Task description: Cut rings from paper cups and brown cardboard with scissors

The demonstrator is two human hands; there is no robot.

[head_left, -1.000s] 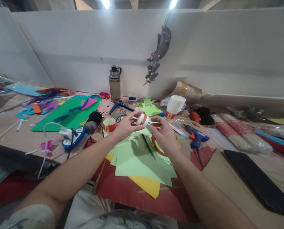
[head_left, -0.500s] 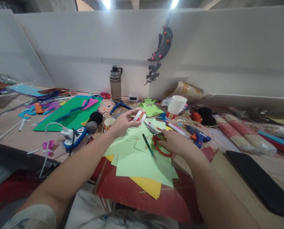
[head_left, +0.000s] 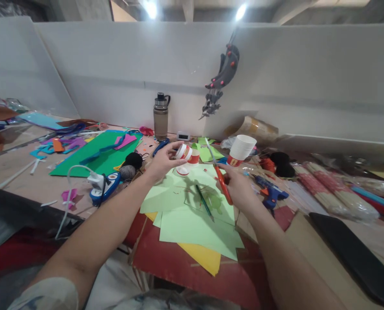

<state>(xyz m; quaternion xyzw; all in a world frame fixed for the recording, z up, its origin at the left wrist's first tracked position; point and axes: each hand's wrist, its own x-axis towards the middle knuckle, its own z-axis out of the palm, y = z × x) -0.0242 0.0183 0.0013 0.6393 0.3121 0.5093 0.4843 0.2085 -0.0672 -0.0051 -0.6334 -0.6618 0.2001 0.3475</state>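
My left hand point(head_left: 161, 162) is closed on a small white paper cup with a red band point(head_left: 182, 152), held above the table on its side. My right hand point(head_left: 238, 189) grips red-handled scissors point(head_left: 221, 180), blades pointing up and away toward the cup. Below both hands lie light green paper sheets point(head_left: 192, 215) with a green pencil point(head_left: 204, 203) on them and a yellow sheet point(head_left: 204, 258) underneath. Another red-banded cup point(head_left: 193, 157) stands just beyond the held one.
A stack of white cups point(head_left: 241, 149), a blue glue gun point(head_left: 271, 191), a water bottle point(head_left: 161, 116), yarn balls point(head_left: 130, 165), green foam board point(head_left: 95, 153), wrapped stick bundles point(head_left: 327, 189) and a black tablet point(head_left: 353, 254) crowd the table. White partition walls stand behind.
My right hand let go of the cup, reached down to the scissors on the green paper, and has lifted them upright. The left hand kept the cup raised.
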